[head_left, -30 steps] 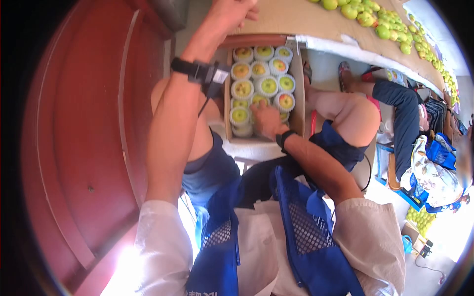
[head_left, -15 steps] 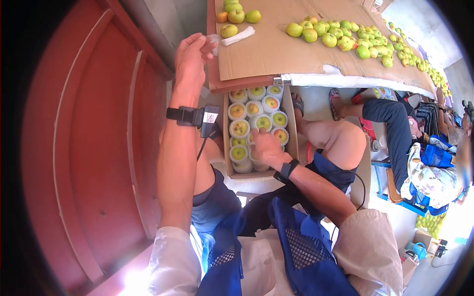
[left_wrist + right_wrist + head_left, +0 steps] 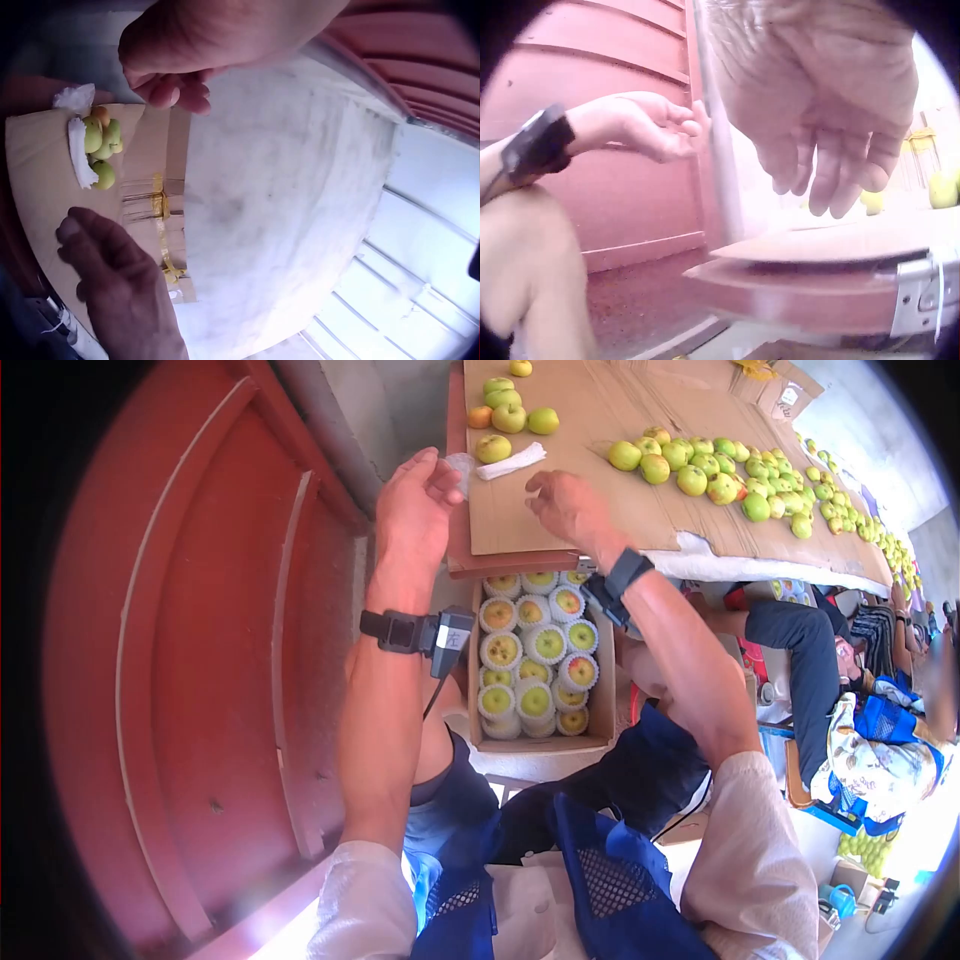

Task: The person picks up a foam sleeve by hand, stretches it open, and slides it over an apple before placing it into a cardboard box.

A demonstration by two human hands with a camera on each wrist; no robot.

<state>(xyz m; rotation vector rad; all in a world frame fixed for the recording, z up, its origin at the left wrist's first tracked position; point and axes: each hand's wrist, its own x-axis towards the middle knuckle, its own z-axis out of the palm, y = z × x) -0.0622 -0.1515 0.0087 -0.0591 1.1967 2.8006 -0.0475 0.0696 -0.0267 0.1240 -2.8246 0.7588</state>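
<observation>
My left hand (image 3: 415, 505) hovers beside the table's left edge, fingers loosely bent and holding nothing; in the left wrist view it (image 3: 217, 37) is apart from a crumpled translucent wrapper (image 3: 75, 99). Above the cardboard-covered tabletop, my right hand (image 3: 575, 510) has bent, parted fingers with nothing between them. White netting, flattened into a strip (image 3: 512, 461), lies between the hands, beside a green apple (image 3: 493, 449). Below the table edge stands a cardboard box (image 3: 604, 705) of apples in white foam nets, such as one green apple (image 3: 548, 644).
Several loose apples (image 3: 508, 418) sit at the table's far left, and a long spread of them (image 3: 691, 480) runs to the right. A red door (image 3: 200, 660) stands at the left. Another person's dark-trousered leg (image 3: 800, 650) is at the right.
My right hand has left the box and risen over the tabletop, uncovering the netted apples there. My left hand stays by the table's left edge. The head view has shifted.
</observation>
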